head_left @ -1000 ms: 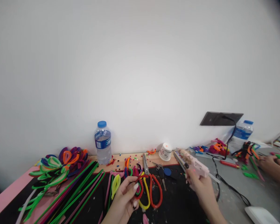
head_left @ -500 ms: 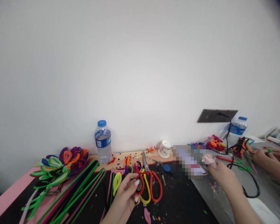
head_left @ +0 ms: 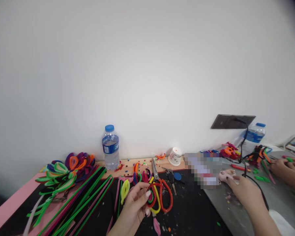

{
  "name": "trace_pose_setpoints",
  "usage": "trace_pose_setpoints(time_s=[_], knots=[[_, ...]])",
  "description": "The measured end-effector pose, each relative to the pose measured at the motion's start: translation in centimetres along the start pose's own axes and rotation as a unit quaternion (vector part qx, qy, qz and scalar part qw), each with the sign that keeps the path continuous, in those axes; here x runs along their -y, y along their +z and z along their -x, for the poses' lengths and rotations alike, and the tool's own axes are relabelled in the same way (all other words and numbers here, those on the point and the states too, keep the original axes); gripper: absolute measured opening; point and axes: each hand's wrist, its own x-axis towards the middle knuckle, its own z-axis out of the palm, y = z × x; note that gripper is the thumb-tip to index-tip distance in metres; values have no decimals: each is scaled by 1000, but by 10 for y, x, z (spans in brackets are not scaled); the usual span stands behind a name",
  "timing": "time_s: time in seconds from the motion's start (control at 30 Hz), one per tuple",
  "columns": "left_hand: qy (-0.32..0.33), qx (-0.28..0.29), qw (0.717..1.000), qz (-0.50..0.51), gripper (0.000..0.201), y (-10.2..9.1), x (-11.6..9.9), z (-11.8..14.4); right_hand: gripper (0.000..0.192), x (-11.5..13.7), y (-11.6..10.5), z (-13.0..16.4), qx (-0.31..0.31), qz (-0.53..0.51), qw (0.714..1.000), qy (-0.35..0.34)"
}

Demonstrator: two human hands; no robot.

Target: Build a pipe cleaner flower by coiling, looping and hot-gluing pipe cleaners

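Observation:
My left hand, at the lower middle, is closed with thumb and index finger pinching a coiled red, pink and green pipe cleaner piece. Just behind that coil lie scissors with blades pointing at the wall; a red loop and a yellow loop show beside it. Over the grey mat on the right, my right hand has its fingers on a pale pink tool that looks like a glue gun. The hand covers part of this tool.
Pipe cleaners and looped petals lie left. A water bottle, paper cup and keys stand or lie behind. A black cord hangs from the socket. Another person's hands work at far right.
My right hand has lowered the pink tool toward the grey mat and turned palm-down over it. The view has shifted slightly. My left hand keeps its pinch on the coil.

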Motion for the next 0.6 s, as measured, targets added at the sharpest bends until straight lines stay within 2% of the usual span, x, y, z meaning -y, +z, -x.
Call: trace_pose_setpoints(time_s=[0.1,0.17,0.2,0.27,0.33,0.4,0.43,0.5,0.6], knots=[[15,1,1000,-8,34,0,2,-1,33,21,-20,11,-21,-68,997,6],[20,4,1000,-14,33,-2,4,-3,34,45,-32,27,-69,-163,983,-47],[27,2,1000,-15,34,-3,5,-4,34,60,-37,37,-66,-218,970,-82],[30,9,999,-27,34,-5,8,-6,34,92,-42,61,-31,-322,925,-201],[37,12,998,-39,35,-6,10,-9,28,121,-43,85,21,-368,869,-331],[43,10,998,-53,35,-7,11,-10,22,143,-41,107,58,-396,817,-414],[45,10,997,-60,35,-8,11,-11,19,150,-39,115,76,-411,794,-441],[48,13,996,-74,34,-8,12,-12,17,159,-34,128,91,-435,764,-467],[52,16,995,-89,33,-10,13,-13,17,161,-24,137,73,-458,739,-489]])
